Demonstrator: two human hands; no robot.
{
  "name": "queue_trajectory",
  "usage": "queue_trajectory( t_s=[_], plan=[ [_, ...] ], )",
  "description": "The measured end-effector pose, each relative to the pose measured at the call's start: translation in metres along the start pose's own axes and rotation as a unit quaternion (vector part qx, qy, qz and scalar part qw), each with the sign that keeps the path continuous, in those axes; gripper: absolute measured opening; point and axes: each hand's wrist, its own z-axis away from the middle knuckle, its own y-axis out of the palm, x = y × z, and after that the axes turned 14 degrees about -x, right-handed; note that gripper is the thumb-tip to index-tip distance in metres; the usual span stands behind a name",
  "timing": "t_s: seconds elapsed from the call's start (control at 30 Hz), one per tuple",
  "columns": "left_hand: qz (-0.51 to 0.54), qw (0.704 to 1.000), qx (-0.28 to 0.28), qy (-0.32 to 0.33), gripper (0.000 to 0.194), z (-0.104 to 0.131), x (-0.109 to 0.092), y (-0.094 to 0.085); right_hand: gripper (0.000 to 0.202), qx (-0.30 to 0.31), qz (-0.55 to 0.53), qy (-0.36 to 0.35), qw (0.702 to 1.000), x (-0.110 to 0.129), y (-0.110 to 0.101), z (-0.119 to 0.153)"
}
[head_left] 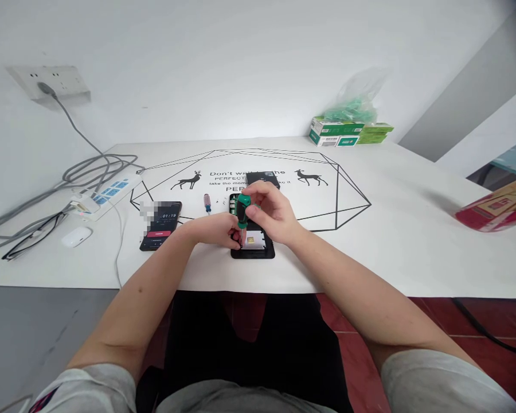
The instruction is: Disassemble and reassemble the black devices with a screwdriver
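Observation:
A disassembled phone (270,252) lies on the table in front of me, its black frame and inner parts exposed. My right hand (275,212) is closed on a screwdriver (243,211) with a green and black handle, held upright with its shaft pointing down at the phone's lower left part. My left hand (217,230) rests at the phone's left edge, fingers curled together close to the screwdriver's tip. Whatever those fingers pinch is too small to make out. Between the hands, part of the phone's upper half is hidden.
Beyond the hands lies a dark flat panel (262,179). A second screwdriver (207,203) and tiny loose bits (224,201) sit left of the phone. Further left are a lit smartphone (161,226), a white earbud case (76,236), glasses (34,235) and a power strip (112,194). Boxes (337,127) stand back right.

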Motion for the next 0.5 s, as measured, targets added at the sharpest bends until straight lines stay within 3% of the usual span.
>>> queue_trajectory(
  t_s=[0.17,0.3,0.5],
  plan=[
    [0.001,1.000,0.012,-0.006,0.018,0.0004,-0.0025,0.0004,0.016,-0.007,-0.050,-0.023,0.998,0.0048,-0.0002,-0.0009],
    [-0.003,1.000,0.017,-0.018,0.017,0.0014,-0.0049,-0.0026,0.021,0.017,-0.104,0.032,0.994,0.0091,0.0041,0.0023],
    [-0.055,0.992,-0.117,-0.008,0.009,-0.0007,0.0001,-0.0048,0.032,-0.020,-0.059,0.027,0.998,0.0061,0.0034,0.0038]
  ],
)
